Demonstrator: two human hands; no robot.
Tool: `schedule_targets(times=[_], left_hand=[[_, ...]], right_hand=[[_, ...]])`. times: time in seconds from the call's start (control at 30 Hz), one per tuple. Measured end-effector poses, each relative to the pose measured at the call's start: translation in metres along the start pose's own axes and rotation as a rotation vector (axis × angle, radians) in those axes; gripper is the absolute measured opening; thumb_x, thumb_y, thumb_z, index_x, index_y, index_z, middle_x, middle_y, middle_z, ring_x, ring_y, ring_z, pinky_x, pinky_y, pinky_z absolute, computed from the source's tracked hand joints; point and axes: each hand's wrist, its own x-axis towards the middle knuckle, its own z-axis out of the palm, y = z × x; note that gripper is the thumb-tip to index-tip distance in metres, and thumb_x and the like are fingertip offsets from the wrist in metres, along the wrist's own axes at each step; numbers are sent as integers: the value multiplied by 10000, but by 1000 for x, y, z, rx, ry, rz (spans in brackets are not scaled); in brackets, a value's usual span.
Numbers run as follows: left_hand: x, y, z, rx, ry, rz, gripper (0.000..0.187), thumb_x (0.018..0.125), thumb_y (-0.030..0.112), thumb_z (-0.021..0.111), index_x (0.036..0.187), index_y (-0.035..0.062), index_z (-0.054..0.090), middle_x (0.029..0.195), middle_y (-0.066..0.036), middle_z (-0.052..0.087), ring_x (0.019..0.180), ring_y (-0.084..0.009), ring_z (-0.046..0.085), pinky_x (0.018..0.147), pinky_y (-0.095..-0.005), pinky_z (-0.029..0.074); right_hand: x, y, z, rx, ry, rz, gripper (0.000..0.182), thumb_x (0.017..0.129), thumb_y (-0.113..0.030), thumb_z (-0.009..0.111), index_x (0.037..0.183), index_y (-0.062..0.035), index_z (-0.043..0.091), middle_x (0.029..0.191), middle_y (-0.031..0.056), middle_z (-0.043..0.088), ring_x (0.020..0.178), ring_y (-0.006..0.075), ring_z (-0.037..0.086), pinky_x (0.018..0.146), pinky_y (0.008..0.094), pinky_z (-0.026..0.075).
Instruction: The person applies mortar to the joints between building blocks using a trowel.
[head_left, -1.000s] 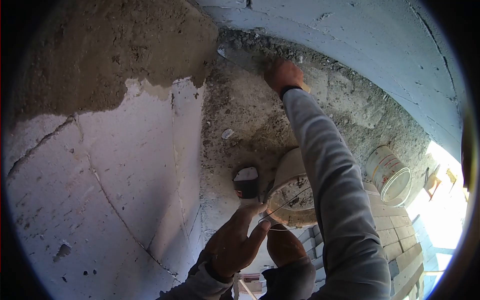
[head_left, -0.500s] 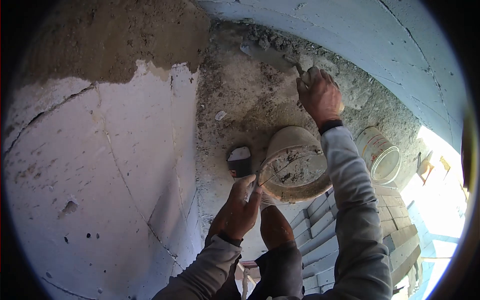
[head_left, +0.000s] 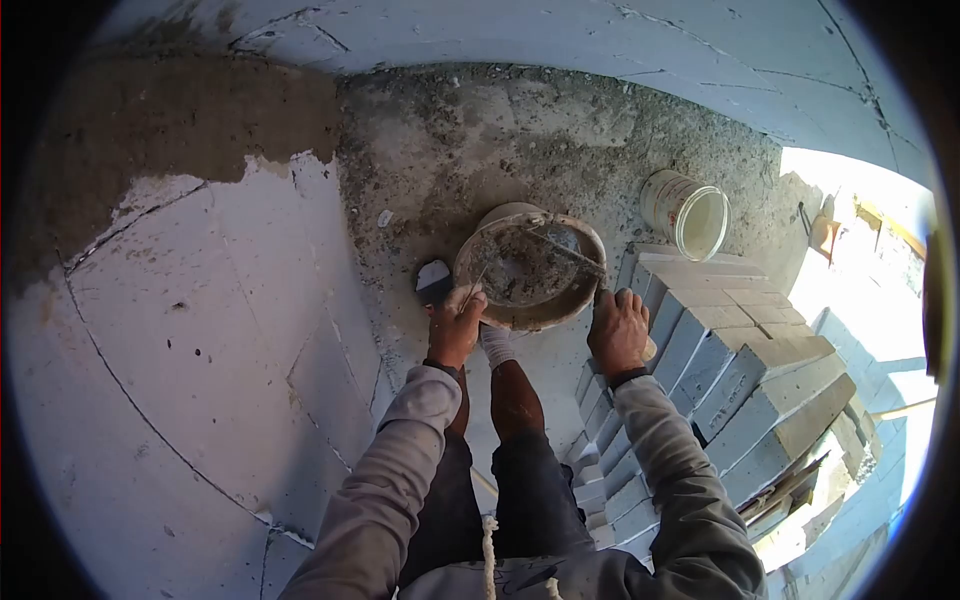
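Note:
A round bucket (head_left: 585, 306) with grey mortar inside stands in front of my legs. My left hand (head_left: 456, 330) is closed at the bucket's left rim, with its fingers on the rim. At the right side of the bucket my right hand (head_left: 620, 330) is wrapped round a trowel; the light end of its handle shows beside the palm, and the blade is mostly hidden. A small dark block-like object with a white top (head_left: 434, 278) sits on the floor just left of the bucket.
A white pail (head_left: 703, 222) lies tilted at the upper right. Stacked pale blocks (head_left: 760, 330) stand on the right. A white wall (head_left: 220, 350), partly coated brown at its top, runs along the left. Another wall (head_left: 600, 45) curves across the far side, behind rubble-strewn floor (head_left: 440, 140).
My right hand has come back from the rubble by the far wall to the bucket's right side with the trowel. The bucket is now more upright in view, and the view has shifted.

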Motion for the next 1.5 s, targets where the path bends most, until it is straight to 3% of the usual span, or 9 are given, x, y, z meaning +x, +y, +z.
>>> schedule_targets(times=[0.5, 0.7, 0.83, 0.9, 1.2, 1.27, 1.37, 1.43, 1.5], left_hand=[[-36, 23, 15, 254, -68, 14, 421, 931, 344, 492, 1115, -9, 627, 916, -140, 692, 879, -234, 632, 805, -333, 463], [-37, 2, 13, 586, 44, 479, 327, 923, 272, 512, 1098, 22, 629, 1013, -180, 669, 935, -358, 635, 802, -385, 504], [-56, 37, 12, 406, -66, 68, 391, 930, 336, 499, 1126, 21, 625, 1032, -175, 671, 953, -302, 647, 783, -372, 498], [-43, -4, 1, 876, -58, 569, 342, 948, 324, 480, 1081, 49, 633, 969, -150, 674, 882, -313, 648, 744, -385, 501], [-53, 27, 20, 596, -25, 183, 294, 924, 217, 509, 1128, 29, 606, 931, -195, 663, 868, -367, 635, 740, -421, 495], [-57, 30, 21, 616, -17, 222, 305, 925, 220, 501, 1139, 25, 599, 932, -210, 660, 873, -376, 632, 743, -427, 490], [-59, 34, 16, 616, -81, 145, 371, 933, 272, 465, 1162, 12, 597, 1038, -229, 650, 975, -383, 618, 851, -429, 479], [-68, 53, 11, 599, -60, 86, 393, 933, 284, 467, 1181, 4, 586, 1087, -232, 638, 1026, -373, 609, 894, -408, 464], [-82, 78, 1, 594, -95, -87, 391, 933, 296, 467, 1192, 31, 591, 1129, -216, 631, 1079, -364, 593, 924, -409, 449]], right_hand=[[6, -93, 170, 156, -390, 125, 218, 840, -201, 569, 933, -16, 639, 933, 170, 668, 888, 303, 678, 725, 380, 551], [-16, -53, 93, 60, -292, -148, 178, 815, -196, 560, 867, -47, 642, 853, 100, 670, 813, 238, 676, 659, 349, 546], [24, 4, 42, 19, -240, 48, 170, 840, -194, 565, 895, -35, 589, 817, 130, 666, 775, 223, 689, 620, 334, 539], [39, 4, 84, 4, -569, 74, 260, 849, -247, 561, 989, -60, 675, 985, 147, 691, 960, 257, 673, 764, 372, 547], [20, -38, 84, 190, -732, -599, 356, 713, -277, 625, 949, -20, 698, 986, 196, 680, 955, 361, 650, 862, 439, 512], [21, -48, 37, 381, -633, -10, 339, 733, -319, 565, 869, -47, 715, 966, 190, 681, 945, 375, 644, 850, 459, 506], [45, -42, 39, 392, -525, -109, 327, 777, -292, 531, 871, -37, 714, 915, 203, 684, 887, 378, 657, 783, 450, 535], [83, -1, 131, 85, -484, -701, 324, 793, -294, 547, 863, -27, 716, 888, 209, 685, 862, 380, 662, 777, 437, 541], [112, 25, 149, -48, -686, -615, 390, 797, -405, 572, 1019, -121, 721, 1068, 179, 670, 1024, 330, 634, 906, 396, 496]])
